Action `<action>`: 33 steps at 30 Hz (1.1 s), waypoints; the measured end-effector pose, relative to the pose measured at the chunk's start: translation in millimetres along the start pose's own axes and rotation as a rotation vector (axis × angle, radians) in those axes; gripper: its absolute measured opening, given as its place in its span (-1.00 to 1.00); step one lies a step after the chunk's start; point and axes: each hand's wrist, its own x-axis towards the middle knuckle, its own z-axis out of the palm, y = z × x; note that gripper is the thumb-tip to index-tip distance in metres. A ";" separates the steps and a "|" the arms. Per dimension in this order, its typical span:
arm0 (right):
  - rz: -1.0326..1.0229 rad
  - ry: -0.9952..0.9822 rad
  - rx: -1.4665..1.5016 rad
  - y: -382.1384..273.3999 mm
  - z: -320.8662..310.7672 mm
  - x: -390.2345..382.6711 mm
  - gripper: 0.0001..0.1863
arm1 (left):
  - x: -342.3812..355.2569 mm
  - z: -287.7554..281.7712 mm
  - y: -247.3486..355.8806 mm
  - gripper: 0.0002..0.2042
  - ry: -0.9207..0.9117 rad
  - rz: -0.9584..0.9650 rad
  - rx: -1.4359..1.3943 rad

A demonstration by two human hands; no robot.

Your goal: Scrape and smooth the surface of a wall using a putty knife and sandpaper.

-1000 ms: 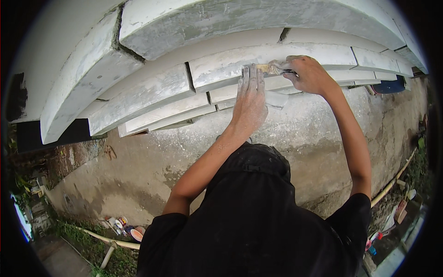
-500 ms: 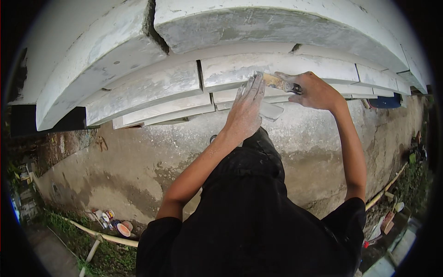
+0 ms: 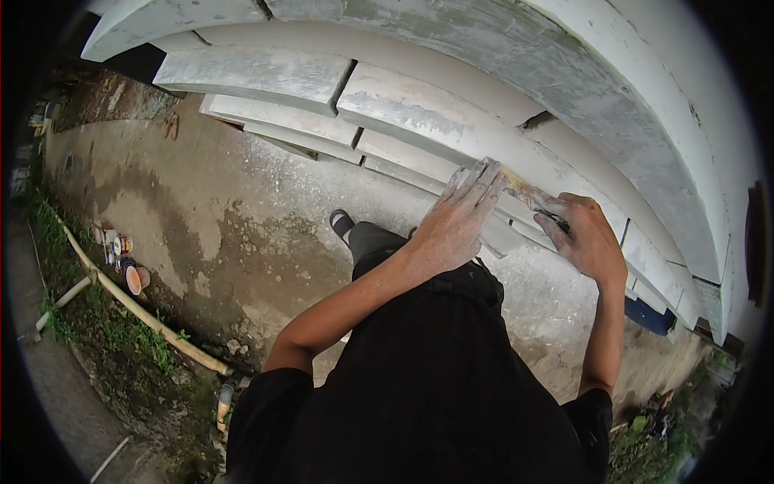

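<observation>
My left hand (image 3: 458, 216), dusted with white powder, is stretched flat with its fingers out against the white-coated ledge (image 3: 403, 105). Its fingertips meet the yellowish, smeared end of a putty knife (image 3: 516, 184). My right hand (image 3: 592, 236) grips the dark end of that putty knife, thumb below and fingers curled round. Grey smears mark the ledge face to the left of the hands. Below my left palm shows a pale flat plate (image 3: 501, 239); whether the hand holds it I cannot tell.
A larger white slab (image 3: 516, 56) overhangs above. Lower ledges (image 3: 282, 121) step down beneath. My shoe (image 3: 342, 224) stands on the stained concrete floor (image 3: 185, 218). At left lie buckets (image 3: 135, 279) and a long pipe (image 3: 161, 327) beside weeds. A blue container (image 3: 649, 317) sits at right.
My view has swung rightward, so the ledges slant down to the right. Both hands and the putty knife sit further right along the ledge, and my shoe has come into view.
</observation>
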 end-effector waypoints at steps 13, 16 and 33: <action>-0.342 0.212 -0.089 32.7 -0.2 12.8 -0.69 | 16.3 31.5 15.9 -0.17 0.157 -0.157 0.103; -0.389 0.190 -0.186 30.0 -7.7 28.2 -0.75 | 20.0 28.3 15.6 -0.18 0.217 -0.210 0.098; -0.392 0.006 -0.167 8.1 0.6 47.4 -0.70 | 22.6 26.6 10.0 -0.29 0.283 -0.317 0.215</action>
